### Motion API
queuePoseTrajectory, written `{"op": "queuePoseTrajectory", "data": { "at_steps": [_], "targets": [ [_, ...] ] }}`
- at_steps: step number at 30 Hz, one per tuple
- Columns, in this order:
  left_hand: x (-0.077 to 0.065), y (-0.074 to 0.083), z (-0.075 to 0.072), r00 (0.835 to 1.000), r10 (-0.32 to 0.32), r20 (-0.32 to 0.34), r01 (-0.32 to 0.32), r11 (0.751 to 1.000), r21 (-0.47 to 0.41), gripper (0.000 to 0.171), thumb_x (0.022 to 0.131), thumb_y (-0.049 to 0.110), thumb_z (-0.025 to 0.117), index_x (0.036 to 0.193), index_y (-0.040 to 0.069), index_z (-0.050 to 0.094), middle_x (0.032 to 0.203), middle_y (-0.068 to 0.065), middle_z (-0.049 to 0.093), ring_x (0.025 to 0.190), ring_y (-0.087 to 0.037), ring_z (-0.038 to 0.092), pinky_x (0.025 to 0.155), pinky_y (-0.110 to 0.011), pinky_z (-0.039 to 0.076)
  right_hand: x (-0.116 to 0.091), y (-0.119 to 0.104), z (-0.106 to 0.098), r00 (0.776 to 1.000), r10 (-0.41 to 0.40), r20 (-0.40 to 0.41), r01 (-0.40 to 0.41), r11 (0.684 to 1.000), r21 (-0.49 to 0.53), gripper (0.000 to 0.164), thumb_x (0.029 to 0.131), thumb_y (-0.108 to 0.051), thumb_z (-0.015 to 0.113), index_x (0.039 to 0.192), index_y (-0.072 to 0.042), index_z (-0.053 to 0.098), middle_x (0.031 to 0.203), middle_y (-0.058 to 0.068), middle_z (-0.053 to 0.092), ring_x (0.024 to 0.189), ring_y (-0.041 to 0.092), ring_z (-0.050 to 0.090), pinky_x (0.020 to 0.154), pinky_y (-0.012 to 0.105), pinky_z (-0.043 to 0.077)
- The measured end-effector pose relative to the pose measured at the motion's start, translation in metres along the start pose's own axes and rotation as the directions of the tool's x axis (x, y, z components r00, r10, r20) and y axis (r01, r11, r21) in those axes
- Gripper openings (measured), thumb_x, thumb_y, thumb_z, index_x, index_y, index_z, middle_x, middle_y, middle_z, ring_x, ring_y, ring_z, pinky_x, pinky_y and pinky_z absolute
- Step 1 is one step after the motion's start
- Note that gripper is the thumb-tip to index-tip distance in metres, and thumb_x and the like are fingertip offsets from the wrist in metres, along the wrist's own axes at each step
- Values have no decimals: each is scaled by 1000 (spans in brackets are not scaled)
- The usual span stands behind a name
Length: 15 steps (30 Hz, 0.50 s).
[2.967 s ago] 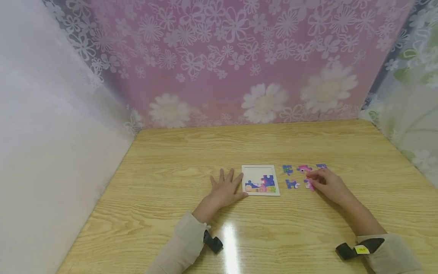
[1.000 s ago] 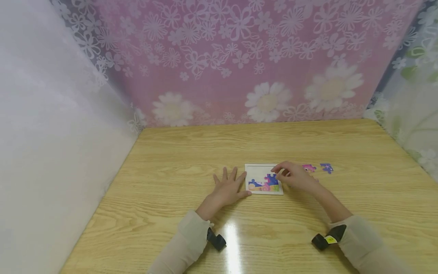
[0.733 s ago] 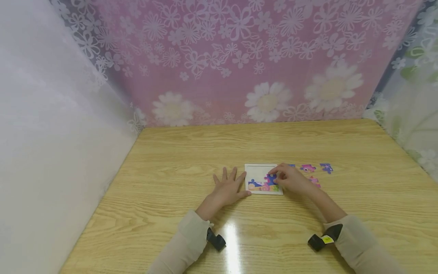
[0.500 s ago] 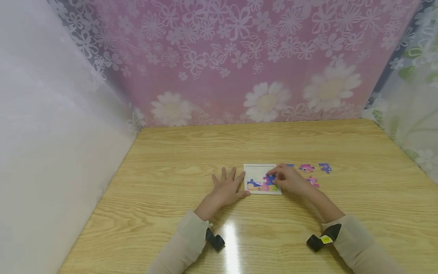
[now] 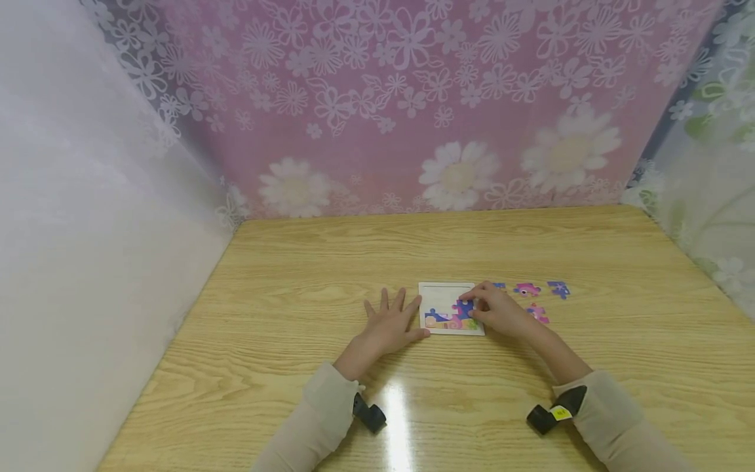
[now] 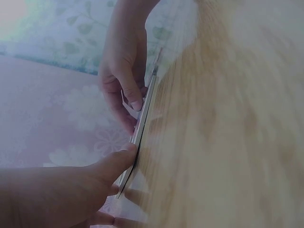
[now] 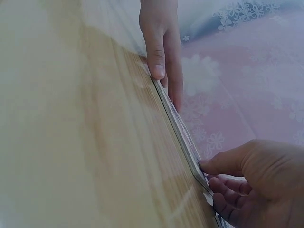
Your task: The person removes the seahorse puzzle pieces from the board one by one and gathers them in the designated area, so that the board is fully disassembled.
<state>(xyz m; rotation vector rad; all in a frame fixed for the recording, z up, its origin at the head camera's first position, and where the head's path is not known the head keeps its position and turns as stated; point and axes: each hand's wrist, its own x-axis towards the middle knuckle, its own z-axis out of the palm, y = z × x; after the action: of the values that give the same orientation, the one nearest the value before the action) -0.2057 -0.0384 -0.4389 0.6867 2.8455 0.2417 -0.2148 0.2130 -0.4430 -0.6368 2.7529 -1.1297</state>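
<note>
A white puzzle tray (image 5: 436, 293) lies on the table with blue, pink and yellow puzzle pieces along its bottom and right side. My left hand (image 5: 386, 328) rests flat, fingers spread, its thumb and little finger touching the tray's left edge. In the left wrist view that thumb presses the rim. My right hand (image 5: 501, 313) is over the tray's right edge, thumb and forefinger pinching a blue puzzle piece (image 5: 464, 307) inside the tray. The palm and curled fingers hide part of the tray edge and the tabletop beneath.
Right of the tray lie loose pieces: a pink one with an eye (image 5: 527, 290), a blue one (image 5: 558, 289), a pink one (image 5: 538, 313) and a partly covered blue one (image 5: 499, 286). A floral curtain (image 5: 377, 131) stands behind the wood-grain table (image 5: 330, 255).
My right hand has moved left from the loose pieces to the tray's right side, then lowered slightly and stayed there. My left hand keeps its place at the tray.
</note>
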Motion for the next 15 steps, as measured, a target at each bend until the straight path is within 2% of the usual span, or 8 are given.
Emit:
{"op": "queuePoseTrajectory", "data": {
  "at_steps": [10,15],
  "targets": [
    [0,-1,0,1000,4,-3,-4,1000,-3,73,88,61,42,148,24,22,151,-13,12,132,-45,3,94,-70,6,2,1,3,999,-40,-25,40,999,4,30,82,8,60,111,0,56,94,10,50,74,18,47,61,29,44],
    [0,0,0,1000,7,1,-7,1000,-8,73,88,61,42,148,24,21,151,-13,11,132,-45,3,94,-70,5,2,1,3,999,-42,-17,43,999,34,31,82,9,59,110,-2,54,100,13,55,77,19,51,64,31,46]
  ]
}}
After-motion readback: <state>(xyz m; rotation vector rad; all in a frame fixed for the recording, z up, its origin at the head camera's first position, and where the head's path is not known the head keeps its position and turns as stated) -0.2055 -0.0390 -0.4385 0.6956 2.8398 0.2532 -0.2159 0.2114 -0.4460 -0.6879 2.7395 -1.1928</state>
